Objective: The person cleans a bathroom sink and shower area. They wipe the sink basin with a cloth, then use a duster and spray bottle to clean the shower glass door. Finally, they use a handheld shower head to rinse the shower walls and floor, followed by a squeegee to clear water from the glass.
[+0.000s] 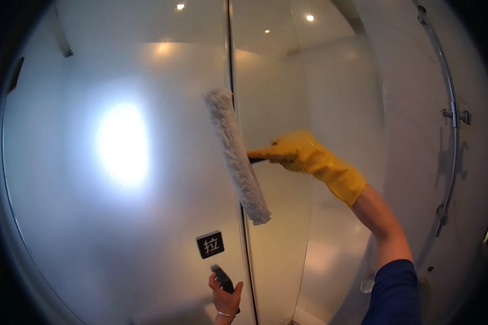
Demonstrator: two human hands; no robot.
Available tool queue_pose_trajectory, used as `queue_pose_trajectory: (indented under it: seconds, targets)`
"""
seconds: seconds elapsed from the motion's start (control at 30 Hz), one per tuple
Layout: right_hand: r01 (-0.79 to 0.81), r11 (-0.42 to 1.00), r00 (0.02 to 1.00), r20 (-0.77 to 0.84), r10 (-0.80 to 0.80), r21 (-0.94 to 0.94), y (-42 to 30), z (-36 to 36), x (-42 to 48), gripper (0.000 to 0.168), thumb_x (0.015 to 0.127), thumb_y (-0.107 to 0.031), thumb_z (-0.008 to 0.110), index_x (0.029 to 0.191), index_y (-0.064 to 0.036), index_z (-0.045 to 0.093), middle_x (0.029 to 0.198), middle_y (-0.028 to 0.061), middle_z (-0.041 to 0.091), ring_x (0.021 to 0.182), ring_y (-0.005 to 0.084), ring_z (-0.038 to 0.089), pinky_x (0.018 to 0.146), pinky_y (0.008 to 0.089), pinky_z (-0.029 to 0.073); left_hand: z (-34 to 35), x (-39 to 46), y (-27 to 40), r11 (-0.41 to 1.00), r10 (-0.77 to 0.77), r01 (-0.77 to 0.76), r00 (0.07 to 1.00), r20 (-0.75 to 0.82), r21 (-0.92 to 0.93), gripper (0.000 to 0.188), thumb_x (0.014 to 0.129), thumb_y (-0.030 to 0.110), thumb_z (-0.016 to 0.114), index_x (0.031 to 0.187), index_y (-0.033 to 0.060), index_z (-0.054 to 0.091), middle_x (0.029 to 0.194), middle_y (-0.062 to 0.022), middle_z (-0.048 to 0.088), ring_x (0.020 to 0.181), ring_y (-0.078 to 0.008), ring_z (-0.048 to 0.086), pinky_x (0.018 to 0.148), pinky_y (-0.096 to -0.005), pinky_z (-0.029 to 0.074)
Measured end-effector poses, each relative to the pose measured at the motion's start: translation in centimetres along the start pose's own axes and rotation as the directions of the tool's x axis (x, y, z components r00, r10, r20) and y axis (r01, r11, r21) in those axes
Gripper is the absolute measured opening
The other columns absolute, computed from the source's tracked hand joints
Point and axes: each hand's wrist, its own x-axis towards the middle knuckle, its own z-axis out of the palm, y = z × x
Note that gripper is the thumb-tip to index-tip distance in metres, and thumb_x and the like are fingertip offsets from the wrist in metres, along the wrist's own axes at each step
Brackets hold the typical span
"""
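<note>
My right hand [295,152], in a long yellow rubber glove, grips the dark handle of a window-washer sleeve applicator [240,162]. Its fluffy grey-white sleeve lies slanted, near upright, across the seam between the frosted glass door [175,195] and the glass panel [272,122]. Whether the sleeve touches the glass I cannot tell. Low in the view, my bare left hand [226,294], with a thin bracelet at the wrist, is closed around a black handle [223,279]. That handle stands just below a small black sign [210,244] with white writing on the door.
A chrome shower rail [451,89] with a holder runs down the pale wall at the right. Further right are a dark round-edged object and a small yellow-green strip. A bright glare shows on the left glass, and small lights show near the top.
</note>
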Motion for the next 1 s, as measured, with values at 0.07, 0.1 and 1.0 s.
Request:
queue_pose_trajectory:
  seconds: [0.07,0.1,1.0]
  targets:
    - [0.017,1.000,0.999,-0.044,-0.017,-0.005,3.1,-0.5,1.4,0.043,0.082,-0.017,0.065,0.120,-0.036,0.061,0.083,0.0062,0.065,0.073,0.0317,0.062,0.060,0.0382,0.050,0.2,0.4,-0.6,0.998,0.041,-0.041,0.999,-0.010,0.041,0.081,0.075,0.016,0.075,0.136,0.0103,0.022,0.104,-0.0192,0.060,0.086,-0.0309,0.063,0.071,-0.0387,0.051]
    - [0.008,0.996,0.994,-0.110,0.001,0.087,4.7,-0.7,1.8,0.039,0.082,-0.017,0.066,0.119,-0.030,0.062,0.087,0.0075,0.065,0.075,0.0332,0.061,0.061,0.0381,0.051,0.4,0.3,-1.2,0.985,0.102,-0.095,0.994,-0.046,0.142,0.078,0.077,0.013,0.070,0.137,0.0107,0.020,0.100,-0.0162,0.060,0.078,-0.0271,0.064,0.067,-0.0375,0.051]
    - [-0.096,-0.894,-0.246,0.860,0.448,0.438,-47.0,29.6,-35.1,0.053,0.101,-0.028,0.040,0.150,-0.030,0.020,0.075,0.0123,0.063,0.046,0.0181,0.056,0.043,0.0335,0.051,1.5,-0.1,-1.7,0.939,0.205,-0.209,0.978,-0.042,-0.275,0.082,0.082,-0.010,0.052,0.147,0.0154,0.009,0.096,-0.0148,0.050,0.052,-0.0138,0.045,0.042,-0.0248,0.043]
